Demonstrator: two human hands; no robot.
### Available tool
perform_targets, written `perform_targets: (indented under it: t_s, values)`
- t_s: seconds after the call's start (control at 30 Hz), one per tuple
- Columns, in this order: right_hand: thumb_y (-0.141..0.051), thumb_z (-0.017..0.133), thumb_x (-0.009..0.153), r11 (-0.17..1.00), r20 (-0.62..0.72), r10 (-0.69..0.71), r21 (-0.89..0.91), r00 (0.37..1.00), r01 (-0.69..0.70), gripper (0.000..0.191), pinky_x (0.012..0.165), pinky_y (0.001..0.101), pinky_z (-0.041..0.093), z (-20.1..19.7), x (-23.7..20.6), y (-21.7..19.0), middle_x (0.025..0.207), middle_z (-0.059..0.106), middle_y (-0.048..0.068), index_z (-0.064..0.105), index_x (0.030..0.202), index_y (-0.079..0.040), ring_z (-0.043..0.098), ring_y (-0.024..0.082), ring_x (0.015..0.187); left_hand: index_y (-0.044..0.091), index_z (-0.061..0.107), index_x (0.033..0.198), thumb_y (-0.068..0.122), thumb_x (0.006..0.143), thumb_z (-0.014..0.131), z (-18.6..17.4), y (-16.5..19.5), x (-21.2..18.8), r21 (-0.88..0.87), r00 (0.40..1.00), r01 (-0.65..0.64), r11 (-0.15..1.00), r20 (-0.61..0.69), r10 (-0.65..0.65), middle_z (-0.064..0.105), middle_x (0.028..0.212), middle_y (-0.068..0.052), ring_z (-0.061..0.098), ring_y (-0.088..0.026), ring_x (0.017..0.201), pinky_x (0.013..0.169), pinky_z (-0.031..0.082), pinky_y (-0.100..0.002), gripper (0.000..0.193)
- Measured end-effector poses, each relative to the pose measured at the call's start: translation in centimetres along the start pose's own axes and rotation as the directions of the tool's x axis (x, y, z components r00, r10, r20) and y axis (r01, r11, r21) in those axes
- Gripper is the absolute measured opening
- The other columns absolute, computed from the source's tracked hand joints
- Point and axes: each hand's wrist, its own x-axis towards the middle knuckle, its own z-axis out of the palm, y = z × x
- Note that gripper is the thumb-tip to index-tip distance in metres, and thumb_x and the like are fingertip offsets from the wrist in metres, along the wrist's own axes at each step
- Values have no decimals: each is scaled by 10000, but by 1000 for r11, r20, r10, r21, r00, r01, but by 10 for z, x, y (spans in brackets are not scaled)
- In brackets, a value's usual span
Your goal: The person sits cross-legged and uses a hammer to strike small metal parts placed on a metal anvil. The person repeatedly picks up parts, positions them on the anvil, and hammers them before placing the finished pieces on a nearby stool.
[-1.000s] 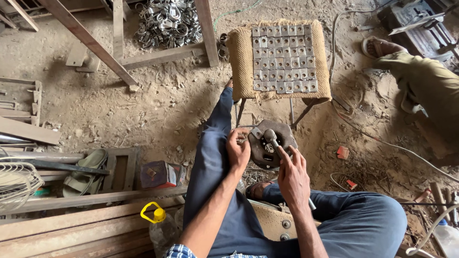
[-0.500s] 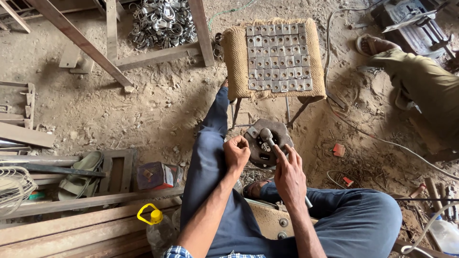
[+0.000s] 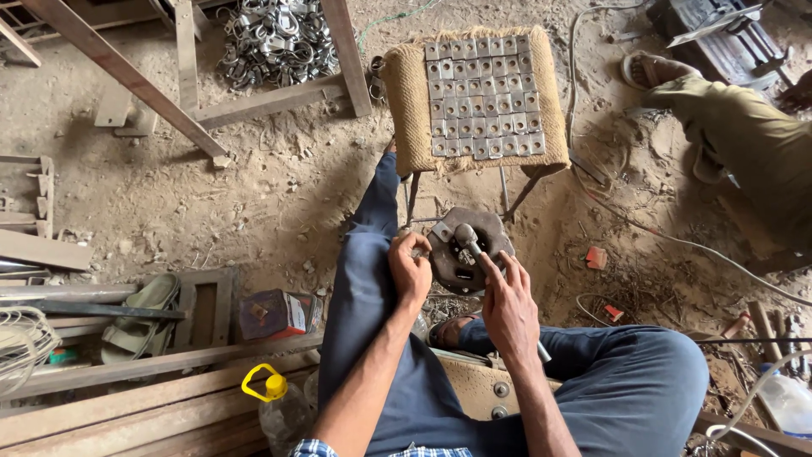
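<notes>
Seen from above, a person in dark blue trousers sits on a dirt workshop floor, legs spread around a round, dark metal block (image 3: pixel 469 250) that stands on the ground just in front of them. The right hand (image 3: pixel 507 305) is closed around the handle of a hammer (image 3: pixel 467 236), whose head rests over the middle of the block. The left hand (image 3: pixel 412 271) sits at the block's left edge, fingers curled and pinched together on something too small to make out. A small square metal plate (image 3: pixel 442 231) lies on the upper left part of the block. Just beyond the block stands a low stool covered in burlap (image 3: pixel 412 110), its top laid with neat rows of square grey metal plates (image 3: pixel 482 97), each with a hole in it. Farther off, at upper left, a heap of bent metal clamps (image 3: pixel 275 42) lies between wooden beams. Near the person's left knee sit a small red and dark tin box (image 3: pixel 275 313), a green sandal (image 3: pixel 139 313), and a clear plastic bottle with a yellow cap (image 3: pixel 279 406). At the right edge, another person's leg in olive trousers (image 3: pixel 744 135) reaches in.
</notes>
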Motion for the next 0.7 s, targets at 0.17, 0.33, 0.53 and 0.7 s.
perform_targets:
  t_s: [0.17, 0.33, 0.53, 0.7]
  values:
    - [-152, 506, 1003, 1000, 2, 4, 9, 1000, -4, 466, 965, 480, 557, 1, 0, 0, 1490, 508, 154, 545, 1462, -221, 485, 354, 1381, 58, 559, 1008, 138, 846, 530, 5, -4, 4, -151, 982, -181, 972, -76, 171, 602, 1058, -130, 574, -278, 1046, 1065, 427, -459, 183]
    - [-148, 505, 995, 1000, 13, 8, 8, 1000, -8, 478, 953, 480, 560, 1, 0, -1, 1488, 508, 146, 544, 1464, -232, 480, 352, 1385, -41, 542, 1293, 281, 766, 504, 11, -10, 2, -171, 999, 22, 985, 48, -14, 584, 1349, -235, 528, -357, 1311, 1186, 351, -495, 619]
    - [-148, 503, 997, 1000, 0, -5, 12, 1000, 5, 481, 969, 482, 557, 2, -1, 0, 1487, 509, 148, 543, 1469, -225, 479, 357, 1386, -3, 581, 1414, 469, 1002, 384, 19, -27, 4, -93, 914, 360, 928, 238, -330, 599, 1462, -224, 591, -323, 1355, 1143, 480, -473, 657]
    - [-156, 494, 1010, 1000, 16, 9, 16, 1000, -10, 463, 967, 490, 557, 4, -1, 2, 1490, 502, 159, 540, 1467, -218, 471, 360, 1395, 18, 566, 1424, 622, 989, 254, 18, -28, 12, -240, 823, 562, 791, 260, -505, 529, 1515, -213, 512, -327, 1408, 1158, 392, -511, 807]
